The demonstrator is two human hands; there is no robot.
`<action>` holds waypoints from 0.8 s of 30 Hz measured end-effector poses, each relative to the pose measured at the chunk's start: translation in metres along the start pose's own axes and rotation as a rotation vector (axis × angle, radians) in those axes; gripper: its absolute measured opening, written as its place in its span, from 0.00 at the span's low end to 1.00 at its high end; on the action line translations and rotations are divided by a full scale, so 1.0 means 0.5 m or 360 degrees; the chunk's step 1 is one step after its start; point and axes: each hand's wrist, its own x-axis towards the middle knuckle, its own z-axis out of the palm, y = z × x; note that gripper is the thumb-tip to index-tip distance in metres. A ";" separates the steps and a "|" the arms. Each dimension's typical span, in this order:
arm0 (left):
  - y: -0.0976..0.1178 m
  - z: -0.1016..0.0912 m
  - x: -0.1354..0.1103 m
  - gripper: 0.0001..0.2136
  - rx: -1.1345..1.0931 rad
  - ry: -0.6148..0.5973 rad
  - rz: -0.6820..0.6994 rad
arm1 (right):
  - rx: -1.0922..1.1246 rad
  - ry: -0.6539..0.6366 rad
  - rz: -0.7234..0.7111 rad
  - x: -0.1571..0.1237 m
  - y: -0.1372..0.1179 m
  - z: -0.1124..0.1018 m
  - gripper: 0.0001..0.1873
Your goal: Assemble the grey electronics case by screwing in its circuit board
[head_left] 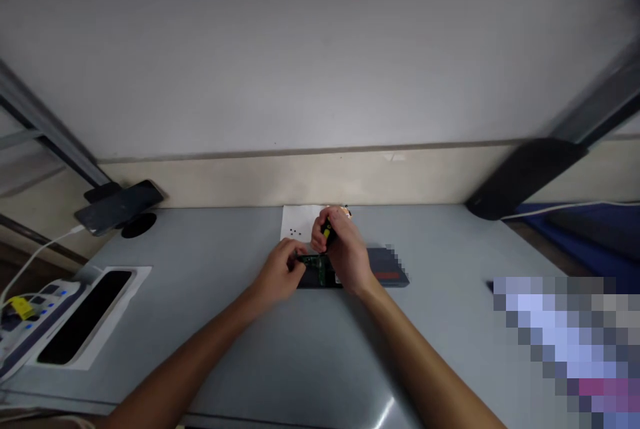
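Note:
A flat dark electronic device [389,262] lies on the desk, with a green circuit board [323,270] exposed in it. Its right part has a dark cover with reddish marking. My right hand [345,242] is closed around a black-and-yellow screwdriver [327,229], held over the board; its tip is hidden. At the device's left end, the fingers of my left hand [281,269] are bent and closed on its edge. Several tiny dark screws [295,232] lie on a white sheet of paper [290,215] just behind the hands.
A black phone [85,317] rests on white paper at the left, beside a power strip [50,322] with cables. Another phone [123,205] leans at the back left. The wall [225,182] runs behind the grey desk [210,235]. Dark posts stand at both back corners.

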 end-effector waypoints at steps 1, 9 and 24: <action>0.002 0.004 -0.001 0.16 -0.0017 0.0023 -0.0020 | -0.0006 -0.0003 0.0000 -0.001 -0.002 0.001 0.12; 0.019 0.013 -0.013 0.14 0.0089 -0.0019 -0.0023 | -0.0009 0.0039 0.0032 0.001 -0.025 0.003 0.12; 0.073 0.007 -0.017 0.20 0.0651 -0.0291 0.0239 | 0.0088 0.0200 0.0058 0.018 -0.053 -0.021 0.13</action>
